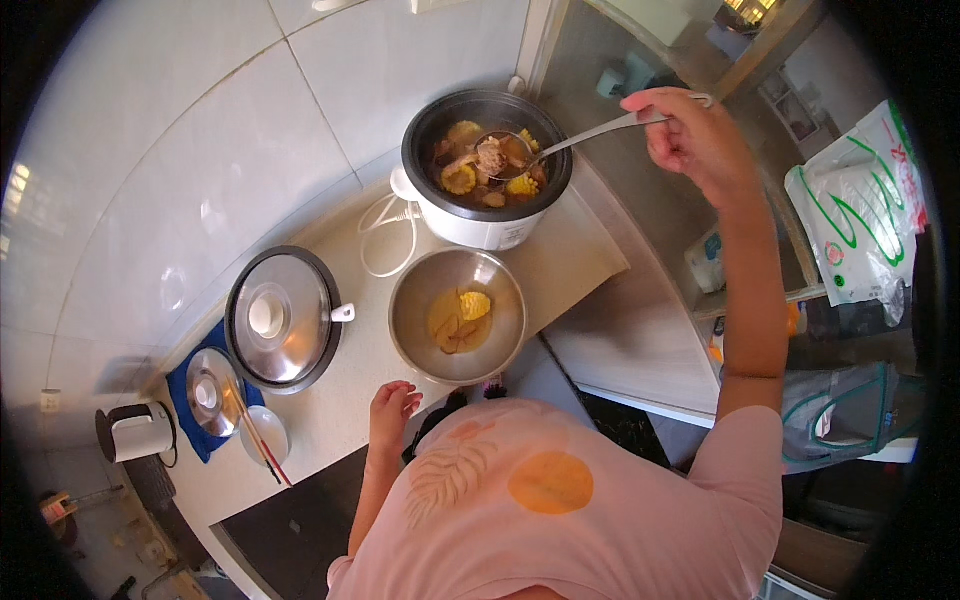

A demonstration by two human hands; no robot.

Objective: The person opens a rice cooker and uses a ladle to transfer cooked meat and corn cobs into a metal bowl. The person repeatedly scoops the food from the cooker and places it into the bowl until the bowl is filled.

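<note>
Ladle (590,133) is reaching into the cooker (480,229), carrying meat (491,158); the right hand (680,140) is gripping it near its end, probably for distance from heat. Just in front of the cooker, a steel bowl (507,318) is sitting near the counter (345,400) edge, seemingly for easy reach. Farther front-left, the left hand (393,412) is hovering empty, loosely open. Behind the cooker, the tiled wall (210,150) is limiting movement; its front and right are seemingly offering more room.

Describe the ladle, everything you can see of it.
The ladle looks like shiny metal, with a round, shallow bowl on a long, slim handle. The right hand grips the handle near its end, whose tip shows past the fingers. The bowl lies within the rim of the white pot, carrying a chunk that looks like meat.
</note>
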